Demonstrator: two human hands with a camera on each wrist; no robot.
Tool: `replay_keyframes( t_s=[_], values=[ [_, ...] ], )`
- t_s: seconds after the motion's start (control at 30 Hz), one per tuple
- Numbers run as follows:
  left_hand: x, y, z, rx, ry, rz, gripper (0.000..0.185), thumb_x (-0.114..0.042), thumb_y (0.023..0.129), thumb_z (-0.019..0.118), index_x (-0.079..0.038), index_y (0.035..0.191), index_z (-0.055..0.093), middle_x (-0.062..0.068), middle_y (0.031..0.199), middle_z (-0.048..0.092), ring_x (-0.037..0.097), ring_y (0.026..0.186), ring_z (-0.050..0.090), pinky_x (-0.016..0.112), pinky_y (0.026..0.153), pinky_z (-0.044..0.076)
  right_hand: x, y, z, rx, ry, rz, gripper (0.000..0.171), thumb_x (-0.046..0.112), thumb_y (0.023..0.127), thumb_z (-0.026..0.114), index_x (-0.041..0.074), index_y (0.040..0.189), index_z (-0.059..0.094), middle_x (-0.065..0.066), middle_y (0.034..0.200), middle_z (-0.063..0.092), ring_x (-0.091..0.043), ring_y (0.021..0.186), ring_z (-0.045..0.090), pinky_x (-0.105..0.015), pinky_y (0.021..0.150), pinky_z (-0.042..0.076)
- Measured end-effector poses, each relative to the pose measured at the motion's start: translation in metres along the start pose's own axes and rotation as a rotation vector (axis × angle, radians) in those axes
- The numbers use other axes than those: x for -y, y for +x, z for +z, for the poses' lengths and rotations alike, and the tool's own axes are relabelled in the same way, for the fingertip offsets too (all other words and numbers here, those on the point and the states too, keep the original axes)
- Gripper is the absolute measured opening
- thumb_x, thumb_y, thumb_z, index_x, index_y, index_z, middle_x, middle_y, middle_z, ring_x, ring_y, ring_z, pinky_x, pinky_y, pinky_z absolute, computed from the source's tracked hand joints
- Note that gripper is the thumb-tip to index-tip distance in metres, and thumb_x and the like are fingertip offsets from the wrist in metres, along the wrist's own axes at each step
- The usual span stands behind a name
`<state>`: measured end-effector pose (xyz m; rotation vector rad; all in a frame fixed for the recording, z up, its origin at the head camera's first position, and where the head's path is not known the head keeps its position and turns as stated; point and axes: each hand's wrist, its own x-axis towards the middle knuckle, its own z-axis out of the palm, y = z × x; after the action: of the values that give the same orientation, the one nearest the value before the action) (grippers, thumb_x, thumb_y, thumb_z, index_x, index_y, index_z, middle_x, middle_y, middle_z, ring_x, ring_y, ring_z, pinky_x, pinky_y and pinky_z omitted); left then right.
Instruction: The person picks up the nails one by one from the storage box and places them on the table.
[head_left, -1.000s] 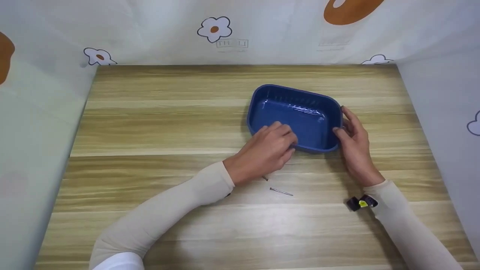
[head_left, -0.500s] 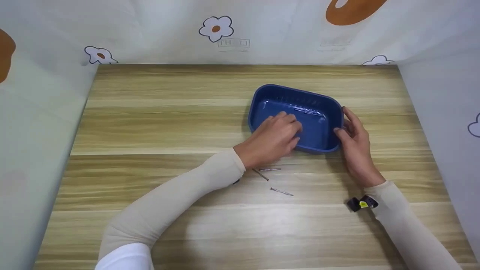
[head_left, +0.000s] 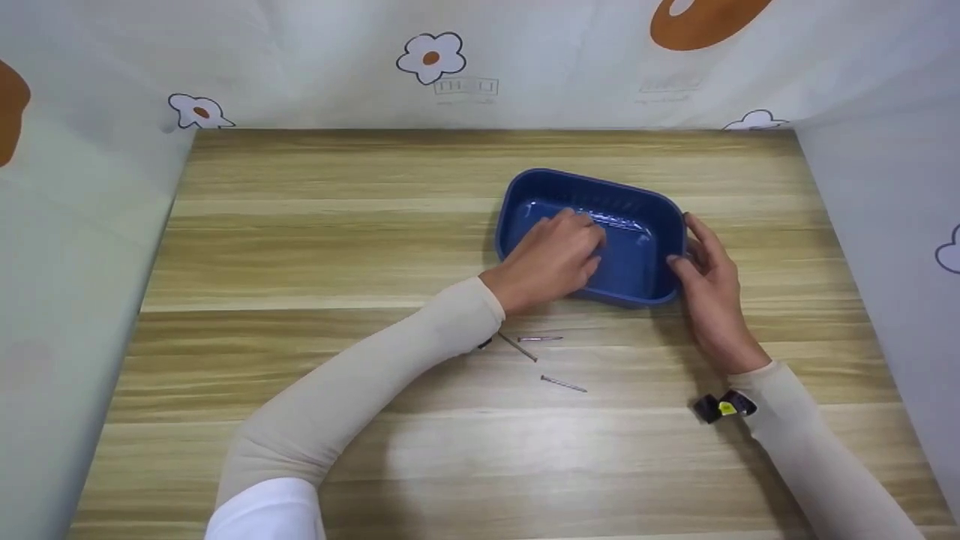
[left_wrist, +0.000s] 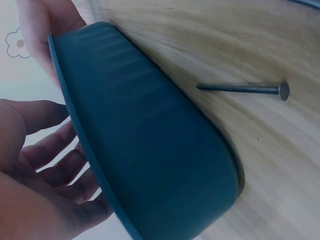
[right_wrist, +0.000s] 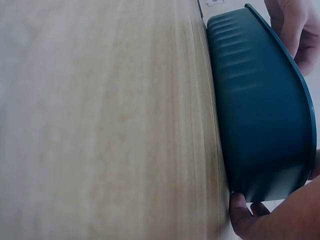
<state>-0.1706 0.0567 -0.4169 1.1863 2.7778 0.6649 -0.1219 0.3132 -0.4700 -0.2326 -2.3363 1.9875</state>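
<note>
Sitting on wood, the blue tray (head_left: 637, 210) (glossy, ribbed walls) has rounded corners.

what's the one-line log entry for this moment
left hand: over blue tray, contents hidden | right hand: holds tray edge | nails: three on table

A glossy dark blue rectangular tray (head_left: 634, 217) with rounded corners is sitting upright on the desk, right of centre and nearer the far edge, slightly skewed. Three thin metal nails (head_left: 562, 384) are lying flat just in front of it.
</note>
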Motion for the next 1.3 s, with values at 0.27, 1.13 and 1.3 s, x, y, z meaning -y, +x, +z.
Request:
replay_keyframes(
  t_s=[0.27, 1.13, 1.3],
  values=[
    [0.006, 0.012, 0.003, 0.013, 0.046, -0.016, 0.022, -0.015, 0.107, 0.069, -0.005, 0.123, 0.080, 0.011, 0.119, 0.076, 0.030, 0.108, 0.069, 0.042, 0.091, 0.062, 0.000, 0.000, 0.000, 0.004, 0.045, 0.015, 0.065, -0.004, 0.109, 0.051, 0.010, 0.172, 0.037, -0.022, 0.164, 0.050, -0.026, 0.146, 0.051, -0.019, 0.107, 0.049],
    [0.013, 0.036, 0.017, 0.061, 0.120, -0.037, 0.015, -0.013, 0.104, 0.068, -0.003, 0.108, 0.079, 0.015, 0.110, 0.075, 0.033, 0.102, 0.069, 0.049, 0.084, 0.065, -0.002, 0.000, 0.000, 0.000, 0.037, 0.007, 0.064, -0.003, 0.109, 0.052, 0.008, 0.171, 0.038, -0.021, 0.164, 0.052, -0.026, 0.145, 0.052, -0.019, 0.108, 0.048],
    [0.014, 0.041, 0.022, 0.087, 0.133, -0.049, 0.016, -0.013, 0.104, 0.067, -0.004, 0.108, 0.080, 0.015, 0.112, 0.076, 0.034, 0.104, 0.070, 0.051, 0.085, 0.064, -0.001, -0.001, 0.001, -0.004, 0.042, -0.009, 0.063, -0.005, 0.109, 0.051, 0.007, 0.170, 0.039, -0.021, 0.161, 0.054, -0.024, 0.142, 0.055, -0.020, 0.107, 0.049]
  ],
)
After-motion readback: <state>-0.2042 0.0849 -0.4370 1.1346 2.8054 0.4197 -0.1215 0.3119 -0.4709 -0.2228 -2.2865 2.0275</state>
